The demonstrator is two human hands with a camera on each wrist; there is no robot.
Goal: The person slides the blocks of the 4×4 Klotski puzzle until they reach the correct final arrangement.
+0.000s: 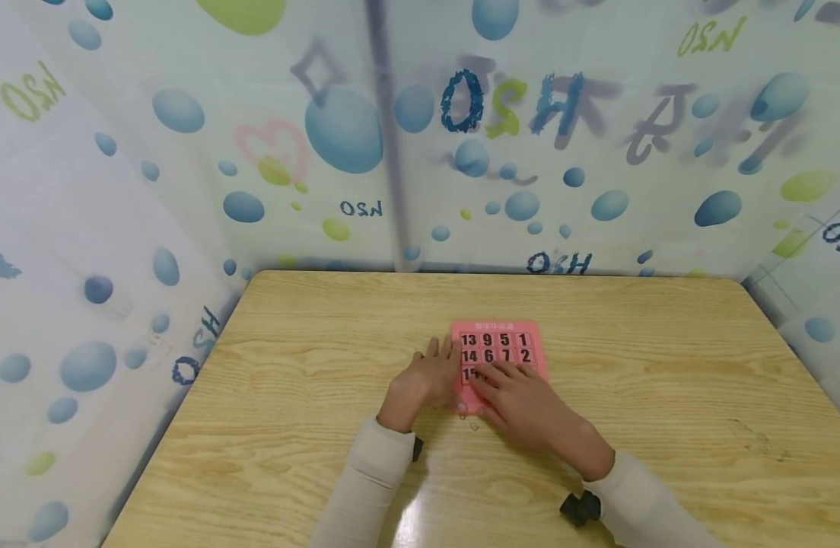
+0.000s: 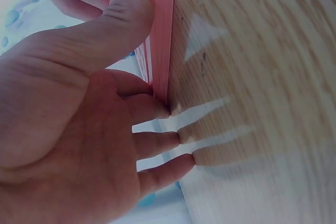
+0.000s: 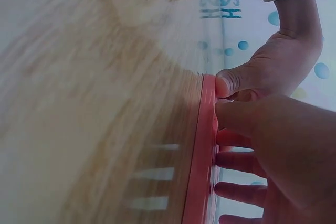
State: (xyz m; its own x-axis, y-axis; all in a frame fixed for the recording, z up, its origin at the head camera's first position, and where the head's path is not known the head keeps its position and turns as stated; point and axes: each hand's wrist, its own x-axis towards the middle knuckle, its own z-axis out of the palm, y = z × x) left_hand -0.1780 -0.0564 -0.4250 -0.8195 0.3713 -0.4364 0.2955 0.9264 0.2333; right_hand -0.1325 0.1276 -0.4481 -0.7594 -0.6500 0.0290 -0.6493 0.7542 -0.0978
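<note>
A pink sliding number puzzle [image 1: 498, 326] lies flat on the wooden table, black numbers on its tiles. My left hand [image 1: 430, 378] steadies its left near corner: the thumb bends against the near side and the fingers lie along the left edge. In the left wrist view, several left fingertips [image 2: 186, 159] touch the table beside the puzzle's side wall [image 2: 163, 51]. My right hand [image 1: 526, 399] rests over the lower rows, fingers spread and fairly straight on the tiles, covering several numbers. Its fingers [image 3: 239, 192] reach across the top face in the right wrist view.
The wooden table [image 1: 310, 327] extends around the puzzle on all sides. Behind it hangs a pale curtain [image 1: 420, 175] printed with blue and green drops, and a similar wall stands at left. Dark wrist mounts [image 1: 580, 508] sit on both sleeves.
</note>
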